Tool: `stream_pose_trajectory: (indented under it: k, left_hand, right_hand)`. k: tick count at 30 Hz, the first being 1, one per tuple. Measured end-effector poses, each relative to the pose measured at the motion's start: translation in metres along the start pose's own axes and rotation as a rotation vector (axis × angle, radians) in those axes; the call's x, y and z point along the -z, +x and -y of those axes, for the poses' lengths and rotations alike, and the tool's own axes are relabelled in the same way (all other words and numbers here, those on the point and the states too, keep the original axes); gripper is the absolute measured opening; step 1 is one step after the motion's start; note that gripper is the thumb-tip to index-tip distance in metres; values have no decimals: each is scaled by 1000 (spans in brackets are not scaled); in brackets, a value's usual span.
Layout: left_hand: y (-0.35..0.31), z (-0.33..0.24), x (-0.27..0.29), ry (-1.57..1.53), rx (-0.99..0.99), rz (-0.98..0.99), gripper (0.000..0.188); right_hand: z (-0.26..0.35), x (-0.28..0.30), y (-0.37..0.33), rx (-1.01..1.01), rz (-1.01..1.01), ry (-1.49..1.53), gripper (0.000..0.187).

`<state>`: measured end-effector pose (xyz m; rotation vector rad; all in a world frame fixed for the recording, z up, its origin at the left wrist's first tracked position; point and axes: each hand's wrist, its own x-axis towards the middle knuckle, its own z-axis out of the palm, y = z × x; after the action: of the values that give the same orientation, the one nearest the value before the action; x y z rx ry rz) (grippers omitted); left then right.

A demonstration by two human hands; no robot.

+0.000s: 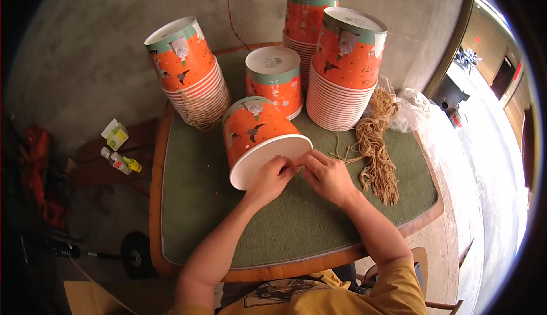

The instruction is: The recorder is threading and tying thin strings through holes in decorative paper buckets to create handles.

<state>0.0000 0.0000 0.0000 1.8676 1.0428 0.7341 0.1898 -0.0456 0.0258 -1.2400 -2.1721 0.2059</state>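
Note:
An orange paper bucket (259, 126) with a green band and cartoon figures lies tipped on its side at the middle of the table, its white mouth facing me. My left hand (272, 179) is in front of that mouth, fingers pinched together. At the right side of the rim, my right hand (327, 179) is closed too, its fingertips meeting those of the left. Whatever is between the fingertips is too small and hidden to make out. A loose bundle of brown twine (377, 155) lies right of my right hand, some strands trailing toward it.
Behind stand upside-down bucket stacks: one at left (185, 64) with twine strands (204, 110) hung on it, a tall one at right (345, 70), another at the back (307, 21). A shorter upturned bucket (273, 78) is between them. Clear plastic bags (410, 110) lie at the right edge.

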Motion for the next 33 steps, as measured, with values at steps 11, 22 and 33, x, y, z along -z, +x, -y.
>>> stream_pose_trajectory:
  k: [11,22,33]
  left_hand:
    - [0,3,1,-52,-19,20,20]
    - [0,-1,2,-17,-13,31,18]
    - [2,5,2,-11,-32,14,15]
  right_hand:
    - [9,-2,-1,59,-60,-305,27]
    - [8,-6,-1,36,-38,-351,24]
    - [6,-12,0,17,-42,-132,14]
